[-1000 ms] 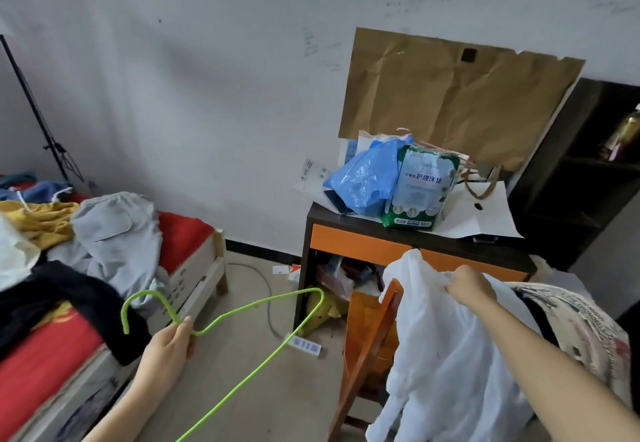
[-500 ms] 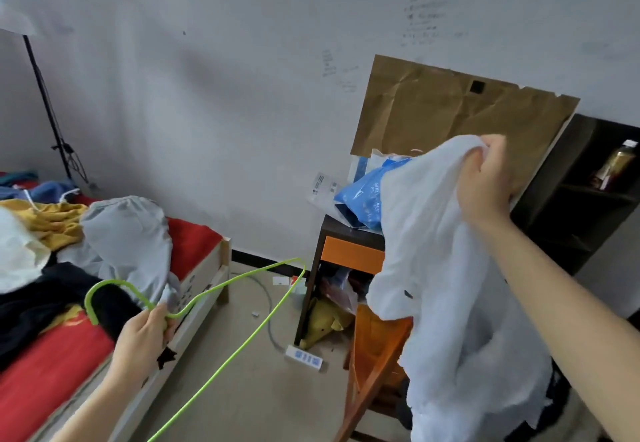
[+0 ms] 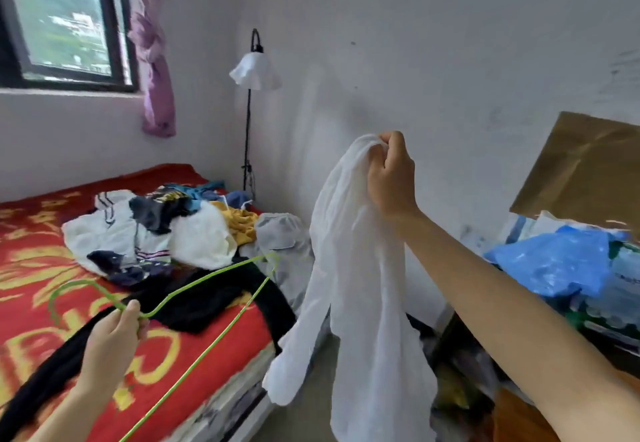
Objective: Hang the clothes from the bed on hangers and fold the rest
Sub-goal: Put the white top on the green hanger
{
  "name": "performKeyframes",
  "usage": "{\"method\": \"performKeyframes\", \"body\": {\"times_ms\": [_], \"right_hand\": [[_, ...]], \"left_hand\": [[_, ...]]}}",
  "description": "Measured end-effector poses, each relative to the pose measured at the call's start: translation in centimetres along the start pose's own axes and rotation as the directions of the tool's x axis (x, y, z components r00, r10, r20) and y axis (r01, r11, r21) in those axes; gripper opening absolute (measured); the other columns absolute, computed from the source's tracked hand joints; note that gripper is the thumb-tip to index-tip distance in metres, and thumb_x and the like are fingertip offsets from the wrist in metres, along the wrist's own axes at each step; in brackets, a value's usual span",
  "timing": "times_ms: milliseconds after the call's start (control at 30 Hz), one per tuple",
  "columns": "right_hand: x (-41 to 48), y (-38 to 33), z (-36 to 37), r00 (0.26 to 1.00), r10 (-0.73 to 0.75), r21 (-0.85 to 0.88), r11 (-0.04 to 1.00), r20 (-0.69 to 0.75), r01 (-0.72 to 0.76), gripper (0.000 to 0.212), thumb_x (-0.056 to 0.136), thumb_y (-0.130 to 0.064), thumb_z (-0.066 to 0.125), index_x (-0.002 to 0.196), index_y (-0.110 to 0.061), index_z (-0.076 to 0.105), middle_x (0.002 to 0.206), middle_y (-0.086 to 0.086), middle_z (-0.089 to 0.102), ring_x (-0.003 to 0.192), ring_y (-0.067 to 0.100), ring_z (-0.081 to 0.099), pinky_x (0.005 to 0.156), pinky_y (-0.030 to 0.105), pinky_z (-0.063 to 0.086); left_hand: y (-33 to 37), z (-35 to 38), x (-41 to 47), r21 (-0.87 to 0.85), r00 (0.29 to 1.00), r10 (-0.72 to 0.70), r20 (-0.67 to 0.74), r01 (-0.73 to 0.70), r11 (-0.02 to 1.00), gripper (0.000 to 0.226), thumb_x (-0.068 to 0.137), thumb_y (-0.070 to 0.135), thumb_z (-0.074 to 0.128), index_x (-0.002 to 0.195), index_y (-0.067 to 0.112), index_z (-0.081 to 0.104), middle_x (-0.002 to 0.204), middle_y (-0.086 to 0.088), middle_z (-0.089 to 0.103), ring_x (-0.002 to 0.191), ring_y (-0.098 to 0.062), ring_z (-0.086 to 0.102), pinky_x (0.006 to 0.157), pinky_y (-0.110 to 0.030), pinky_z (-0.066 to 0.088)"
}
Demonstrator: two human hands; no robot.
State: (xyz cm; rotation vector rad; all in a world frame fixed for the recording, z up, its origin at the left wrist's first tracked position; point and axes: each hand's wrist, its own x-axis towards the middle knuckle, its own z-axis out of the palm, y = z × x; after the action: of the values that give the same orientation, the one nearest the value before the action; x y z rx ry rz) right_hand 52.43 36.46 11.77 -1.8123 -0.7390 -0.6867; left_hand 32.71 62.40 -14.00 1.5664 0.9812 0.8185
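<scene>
My right hand [image 3: 391, 174] grips a thin white garment [image 3: 360, 289] by its top and holds it up in the air; the cloth hangs down with one sleeve out to the left. My left hand [image 3: 112, 334] pinches a lime-green wire hanger [image 3: 194, 285] just below its hook, low over the bed. The hanger's far corner points toward the garment without touching it. On the bed [image 3: 38, 261] with its red and yellow cover lies a heap of clothes [image 3: 166, 230]: white, navy, yellow and grey pieces, and a long black garment [image 3: 204, 299] spread toward me.
A floor lamp [image 3: 254, 70] with a white shade stands at the bed's far corner by the wall. A window [image 3: 59, 18] and purple curtain [image 3: 156, 70] are at the upper left. To the right, a blue plastic bag [image 3: 554, 265] and brown cardboard [image 3: 585, 171] top a cluttered table.
My view has swung left from the orange table to the bed. My right hand has carried the white garment off the chair and up; my left hand still holds the hanger.
</scene>
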Motion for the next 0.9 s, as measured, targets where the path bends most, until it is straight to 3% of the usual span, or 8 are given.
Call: {"method": "performKeyframes", "body": {"times_ms": [167, 333, 433, 500, 600, 667, 767, 900], "right_hand": [[0.8, -6.3, 11.6, 0.991, -0.076, 0.211, 0.976, 0.11, 0.051, 0.01, 0.095, -0.004, 0.037, 0.091, -0.011, 0.042, 0.069, -0.011, 0.044, 0.069, 0.019, 0.044, 0.059, 0.016, 0.03], [0.0, -10.8, 21.3, 0.982, -0.121, 0.396, 0.917, 0.148, 0.053, 0.015, 0.095, -0.004, 0.035, 0.102, -0.004, 0.049, 0.087, 0.001, 0.051, 0.075, 0.017, 0.045, 0.061, 0.006, 0.032], [-1.6, -11.9, 27.1, 0.957, -0.159, 0.477, 0.878, 0.243, 0.025, 0.013, 0.096, -0.004, 0.036, 0.102, -0.003, 0.048, 0.076, -0.007, 0.046, 0.072, 0.014, 0.044, 0.062, 0.013, 0.032], [-3.4, -12.0, 31.5, 0.924, -0.179, 0.501, 0.866, 0.337, -0.015, 0.009, 0.097, -0.004, 0.037, 0.097, -0.009, 0.044, 0.073, -0.01, 0.043, 0.074, 0.017, 0.044, 0.064, 0.019, 0.03], [-7.0, -9.7, 37.6, 0.848, -0.157, 0.452, 0.886, 0.506, -0.106, 0.007, 0.095, -0.004, 0.041, 0.091, -0.008, 0.045, 0.077, 0.006, 0.048, 0.077, 0.02, 0.045, 0.066, 0.026, 0.028], [-10.3, -7.2, 41.7, 0.728, -0.098, 0.351, 0.914, 0.679, -0.204, 0.009, 0.094, -0.006, 0.044, 0.085, -0.01, 0.042, 0.073, 0.006, 0.048, 0.076, 0.021, 0.046, 0.066, 0.028, 0.028], [-16.1, -3.1, 46.2, 0.468, 0.003, 0.162, 0.936, 0.884, -0.313, 0.007, 0.089, -0.005, 0.052, 0.083, -0.007, 0.049, 0.072, 0.003, 0.05, 0.077, 0.021, 0.048, 0.064, 0.028, 0.029], [-23.5, 1.2, 49.4, 0.038, 0.081, -0.059, 0.917, 0.996, -0.395, 0.01, 0.086, -0.01, 0.056, 0.097, -0.008, 0.056, 0.086, -0.001, 0.054, 0.072, 0.009, 0.05, 0.055, 0.012, 0.036]], "left_hand": [[-2.6, -11.7, -0.9, 0.059, 0.943, -0.043, -0.329, 0.066, 0.996, 0.051, 0.1, 0.028, 0.037, 0.053, 0.009, 0.042, 0.047, -0.007, 0.037, 0.045, -0.02, 0.034, 0.05, -0.031, 0.025], [-5.4, -18.9, -2.9, 0.09, 0.817, -0.109, -0.566, 0.193, 0.977, 0.054, 0.101, 0.025, 0.04, 0.056, -0.003, 0.047, 0.059, -0.022, 0.052, 0.068, -0.037, 0.05, 0.064, -0.042, 0.03], [-6.6, -21.4, -3.9, 0.075, 0.742, -0.129, -0.658, 0.236, 0.969, 0.052, 0.1, 0.024, 0.043, 0.053, 0.001, 0.049, 0.073, -0.031, 0.059, 0.085, -0.047, 0.056, 0.071, -0.041, 0.033], [-7.8, -22.8, -3.8, 0.041, 0.678, -0.167, -0.716, 0.279, 0.959, 0.048, 0.1, 0.02, 0.041, 0.065, -0.008, 0.059, 0.085, -0.036, 0.061, 0.093, -0.048, 0.057, 0.075, -0.042, 0.036], [-9.1, -23.9, -2.7, -0.004, 0.616, -0.229, -0.754, 0.344, 0.939, 0.054, 0.099, 0.033, 0.042, 0.068, -0.006, 0.062, 0.079, -0.029, 0.063, 0.086, -0.043, 0.057, 0.074, -0.042, 0.036], [-10.0, -23.8, -1.4, -0.023, 0.583, -0.247, -0.774, 0.364, 0.931, 0.055, 0.096, 0.039, 0.043, 0.064, -0.002, 0.059, 0.075, -0.025, 0.061, 0.081, -0.04, 0.056, 0.074, -0.043, 0.038], [-10.8, -23.0, 0.4, -0.036, 0.523, -0.276, -0.806, 0.422, 0.906, 0.053, 0.1, 0.03, 0.039, 0.06, 0.002, 0.058, 0.074, -0.024, 0.061, 0.08, -0.039, 0.056, 0.074, -0.042, 0.038], [-12.4, -21.2, 3.0, -0.012, 0.475, -0.307, -0.825, 0.527, 0.85, 0.051, 0.1, 0.029, 0.038, 0.063, 0.002, 0.059, 0.069, -0.017, 0.061, 0.077, -0.037, 0.055, 0.071, -0.039, 0.037]]}}
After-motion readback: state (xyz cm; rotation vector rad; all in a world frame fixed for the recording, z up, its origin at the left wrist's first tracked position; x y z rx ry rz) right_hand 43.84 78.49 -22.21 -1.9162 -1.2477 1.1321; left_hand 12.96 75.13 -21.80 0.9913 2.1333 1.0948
